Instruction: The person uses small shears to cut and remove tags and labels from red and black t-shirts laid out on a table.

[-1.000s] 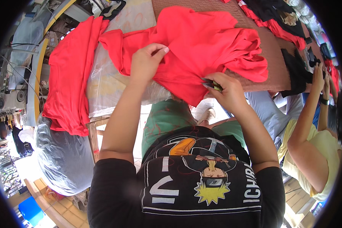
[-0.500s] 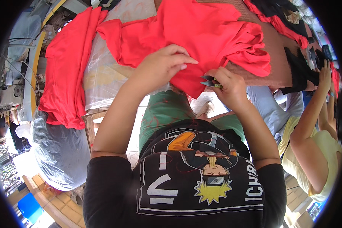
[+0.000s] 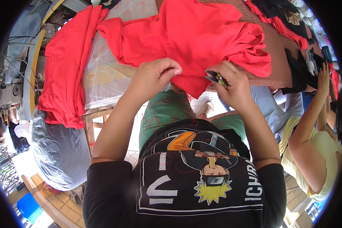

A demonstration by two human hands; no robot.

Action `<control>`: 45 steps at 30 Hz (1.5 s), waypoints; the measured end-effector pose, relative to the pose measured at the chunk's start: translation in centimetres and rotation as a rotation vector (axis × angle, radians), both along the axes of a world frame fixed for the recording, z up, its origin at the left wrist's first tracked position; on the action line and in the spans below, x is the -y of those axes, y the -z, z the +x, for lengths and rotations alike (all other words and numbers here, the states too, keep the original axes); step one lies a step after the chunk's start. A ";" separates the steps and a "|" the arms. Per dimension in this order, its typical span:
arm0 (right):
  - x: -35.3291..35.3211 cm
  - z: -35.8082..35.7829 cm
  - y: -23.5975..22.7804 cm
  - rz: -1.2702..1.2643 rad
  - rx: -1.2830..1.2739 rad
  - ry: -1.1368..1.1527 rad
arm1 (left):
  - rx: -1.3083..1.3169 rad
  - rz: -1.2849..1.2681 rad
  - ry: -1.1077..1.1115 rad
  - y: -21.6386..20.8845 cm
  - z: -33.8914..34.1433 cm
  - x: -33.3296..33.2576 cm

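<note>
A red garment (image 3: 201,34) lies spread over the table's near edge, and one corner of it hangs down towards my lap. My left hand (image 3: 157,76) is at the lower left edge of this cloth, thumb and forefinger pinched together; whatever lies between the fingertips is too small to make out. In my right hand (image 3: 233,81) is a pair of thread snips (image 3: 217,78) with dark blades and a green-yellow part. The blades point left, close to the hanging corner, with their tips apart.
Another folded red garment (image 3: 66,64) drapes over the table's left side, above a plastic-wrapped bundle (image 3: 59,152). Clear plastic sheeting (image 3: 106,85) covers the left tabletop; brown cloth (image 3: 271,45) covers the right. A person in a yellow top (image 3: 311,159) works at the right, near black fabric (image 3: 294,70).
My left hand has drawn back leftward and a little down, its fingers closing into a pinch. My right hand has turned slightly, showing more of the snips. The red garment has barely moved.
</note>
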State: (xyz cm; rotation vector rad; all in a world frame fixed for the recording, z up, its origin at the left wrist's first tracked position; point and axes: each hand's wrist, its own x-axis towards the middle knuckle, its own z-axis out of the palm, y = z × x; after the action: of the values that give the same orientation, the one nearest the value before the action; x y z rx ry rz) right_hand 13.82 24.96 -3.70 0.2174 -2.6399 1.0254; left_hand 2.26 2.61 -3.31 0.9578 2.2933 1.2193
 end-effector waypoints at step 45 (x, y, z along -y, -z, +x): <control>0.1 0.3 0.2 0.096 -0.107 0.065 | -0.276 -0.442 0.394 -2.6 3.5 2.1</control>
State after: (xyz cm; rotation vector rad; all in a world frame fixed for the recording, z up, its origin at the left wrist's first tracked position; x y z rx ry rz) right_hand 14.13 24.82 -3.87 0.2006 -2.5838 0.8431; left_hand 5.73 0.49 -0.72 1.3753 2.2767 0.4180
